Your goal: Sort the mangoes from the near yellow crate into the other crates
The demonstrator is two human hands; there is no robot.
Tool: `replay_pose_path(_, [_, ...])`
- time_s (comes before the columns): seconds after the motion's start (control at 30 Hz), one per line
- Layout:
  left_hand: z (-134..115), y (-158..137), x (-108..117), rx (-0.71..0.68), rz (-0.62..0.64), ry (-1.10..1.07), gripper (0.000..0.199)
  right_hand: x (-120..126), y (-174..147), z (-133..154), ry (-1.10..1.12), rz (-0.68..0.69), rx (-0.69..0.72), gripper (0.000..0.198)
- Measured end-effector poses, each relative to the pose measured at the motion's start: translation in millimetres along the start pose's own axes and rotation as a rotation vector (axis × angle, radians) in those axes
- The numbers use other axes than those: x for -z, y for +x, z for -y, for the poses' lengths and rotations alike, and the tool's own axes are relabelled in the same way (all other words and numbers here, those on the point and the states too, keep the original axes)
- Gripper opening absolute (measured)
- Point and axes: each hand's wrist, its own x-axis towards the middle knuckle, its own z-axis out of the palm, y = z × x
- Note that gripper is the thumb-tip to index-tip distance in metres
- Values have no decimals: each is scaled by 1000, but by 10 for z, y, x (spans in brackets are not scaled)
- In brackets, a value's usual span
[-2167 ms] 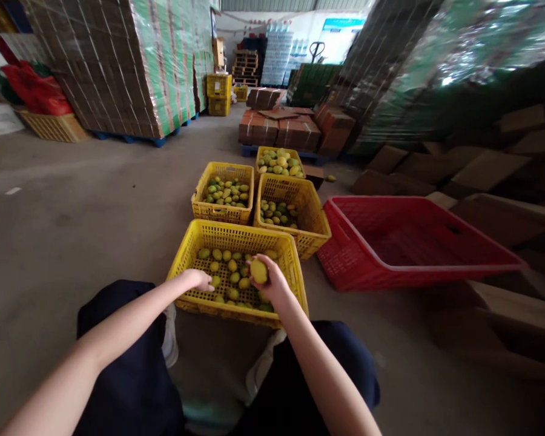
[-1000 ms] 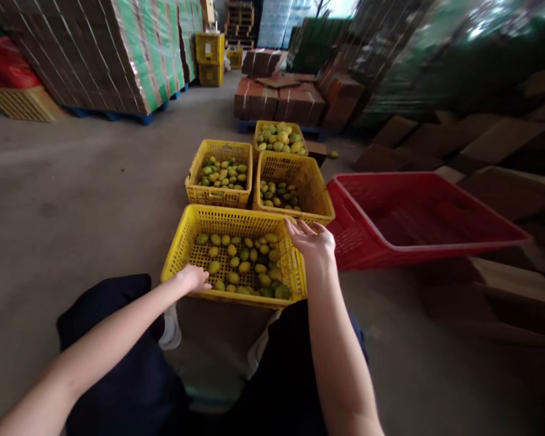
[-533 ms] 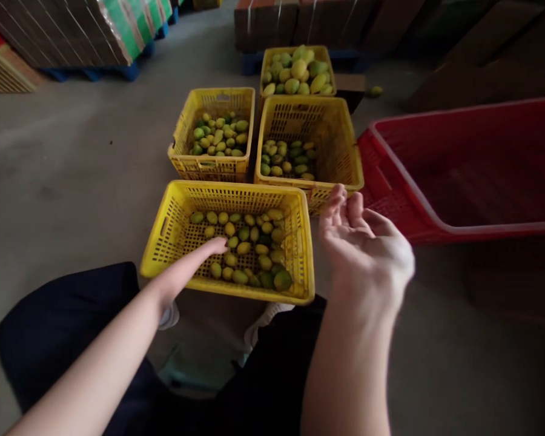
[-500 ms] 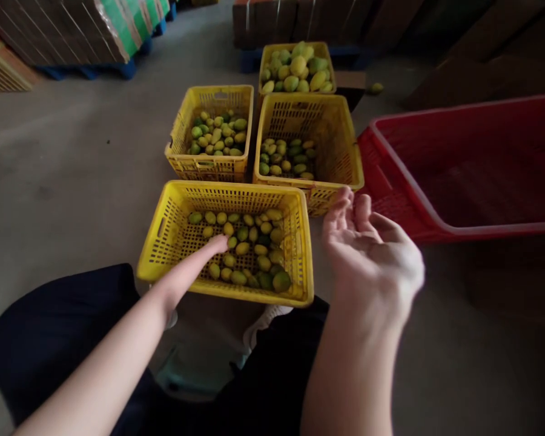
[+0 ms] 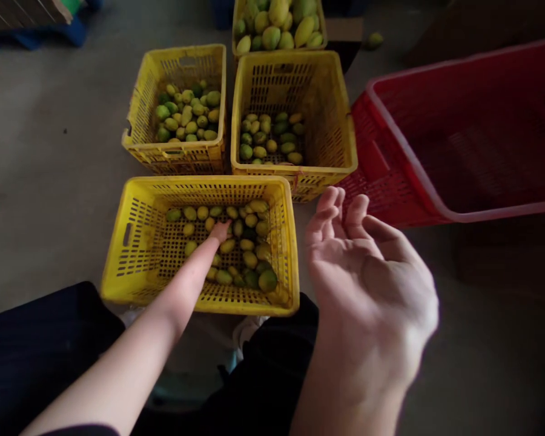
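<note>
Small green and yellow mangoes (image 5: 227, 245) lie in the front yellow crate (image 5: 134, 242), mostly towards its right side. My left hand (image 5: 220, 231) reaches down among them, close to a green one (image 5: 238, 227); its fingers look stretched out, though their tips are partly hidden. One mango (image 5: 191, 247) rests left of my wrist on the slotted bottom. My right hand (image 5: 367, 272) is raised to the right of the crate, palm up and open, fingers loosely bent, holding nothing.
Behind stand a left yellow crate (image 5: 138, 109) and a right yellow crate (image 5: 340, 121), both holding mangoes. A fuller crate (image 5: 279, 27) with larger fruit stands farther back. A large red crate (image 5: 381, 163) is at the right. One fruit (image 5: 373, 40) lies on the floor.
The view has come closer and tilted down. My left hand has shifted slightly within the crate, and a mango now lies left of it on the crate bottom. My right hand stays open.
</note>
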Motion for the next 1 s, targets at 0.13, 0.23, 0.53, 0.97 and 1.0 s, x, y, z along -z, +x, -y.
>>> replay_pose_path(0.13, [263, -61, 200, 133, 7, 3, 50, -46, -11, -28, -27, 38, -44, 17])
replay_pose_path(0.23, [278, -348, 651, 49, -79, -80, 50, -72, 1, -101, -56, 65, -94, 18])
replay_pose_path(0.53, [-837, -2011, 2023, -493, -543, -119, 54, -653, -212, -356, -69, 195, -507, 26])
replay_pose_path(0.97, [992, -892, 397, 431, -96, -59, 24, -466, -293, -241, -47, 89, -371, 13])
replay_pose_path(1.0, [1080, -832, 318, 469, -98, -68, 26, -441, -289, -228, -42, 91, -356, 16])
